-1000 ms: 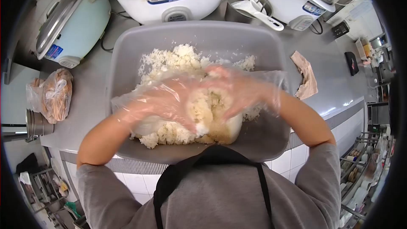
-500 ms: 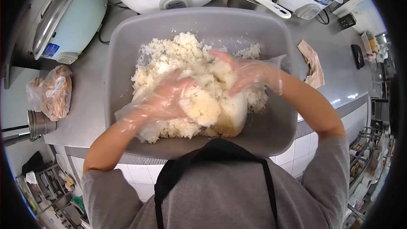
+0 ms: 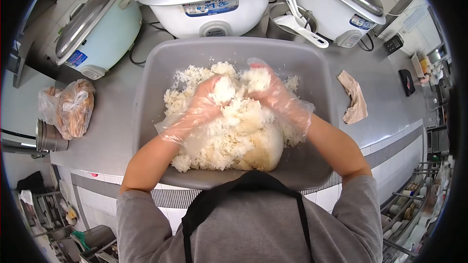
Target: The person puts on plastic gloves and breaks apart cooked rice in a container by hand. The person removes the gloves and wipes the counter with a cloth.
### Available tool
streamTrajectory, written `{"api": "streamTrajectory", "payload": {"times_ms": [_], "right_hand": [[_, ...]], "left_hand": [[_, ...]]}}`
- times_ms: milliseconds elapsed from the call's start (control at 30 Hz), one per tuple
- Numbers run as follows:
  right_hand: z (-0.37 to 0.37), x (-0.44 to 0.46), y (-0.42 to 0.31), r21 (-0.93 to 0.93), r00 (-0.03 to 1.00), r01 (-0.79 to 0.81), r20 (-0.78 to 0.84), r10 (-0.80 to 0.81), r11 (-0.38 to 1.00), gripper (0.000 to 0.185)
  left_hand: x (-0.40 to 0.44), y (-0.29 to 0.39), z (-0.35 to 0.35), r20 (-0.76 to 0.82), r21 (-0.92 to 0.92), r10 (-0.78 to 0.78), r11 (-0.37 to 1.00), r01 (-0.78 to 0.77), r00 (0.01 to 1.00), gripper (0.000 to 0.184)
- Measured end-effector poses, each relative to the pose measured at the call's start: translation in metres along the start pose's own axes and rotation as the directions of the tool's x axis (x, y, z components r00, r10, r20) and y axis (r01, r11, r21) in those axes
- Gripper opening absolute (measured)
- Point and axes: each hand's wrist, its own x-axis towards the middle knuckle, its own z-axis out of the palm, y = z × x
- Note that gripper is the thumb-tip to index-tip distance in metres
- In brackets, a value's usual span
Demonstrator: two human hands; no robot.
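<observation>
Cooked white rice (image 3: 214,148) is heaped in a large grey plastic tub (image 3: 151,117), with a browned, smooth-sided block at its near right. Both my hands wear clear plastic gloves. My left hand (image 3: 204,104) cups a clump of rice between thumb and fingers on the left of the heap. Opposite it, my right hand (image 3: 273,92) is curled around another clump, its fingers pointing away from me. The two hands are close together over the far middle of the heap. Loose grains stick to the tub's floor and walls.
Behind the tub stand rice cookers: a pale green one (image 3: 100,29), a large white one (image 3: 209,14) and another white one (image 3: 341,9). A metal pot (image 3: 280,27) holds white paddles. A tied plastic bag (image 3: 75,104) lies left, a cloth (image 3: 353,97) right.
My hands have come closer together and moved toward the far side of the heap. The clump near my left palm has broken apart onto the pile. The camera view has tilted up slightly.
</observation>
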Motion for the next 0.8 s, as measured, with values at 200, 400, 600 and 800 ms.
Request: {"api": "streamTrajectory", "payload": {"times_ms": [200, 400, 600, 800], "right_hand": [[-0.005, -0.004, -0.042, -0.614, 0.994, -0.038, -0.104, -0.033, 0.789, 0.053], [-0.027, 0.006, -0.004, -0.925, 0.997, -0.067, -0.079, -0.015, 0.375, 0.056], [-0.02, -0.011, -0.023, -0.843, 0.945, 0.3, 0.326, -0.019, 0.447, 0.062], [0.048, -0.024, -0.044, -0.886, 0.849, 0.21, 0.375, 0.373, 0.413, 0.096]], "left_hand": [[0.003, 0.033, -0.012, -0.034, -0.039, -0.26, 0.965, 0.259, 0.965, 0.065], [0.001, -0.004, -0.042, -0.093, 0.401, -0.019, 0.914, 0.055, 0.995, 0.058], [-0.025, 0.03, -0.049, -0.172, 0.449, -0.108, 0.876, 0.175, 0.979, 0.061], [-0.037, 0.054, -0.042, 0.176, 0.687, -0.52, 0.673, 0.274, 0.836, 0.084]]}}
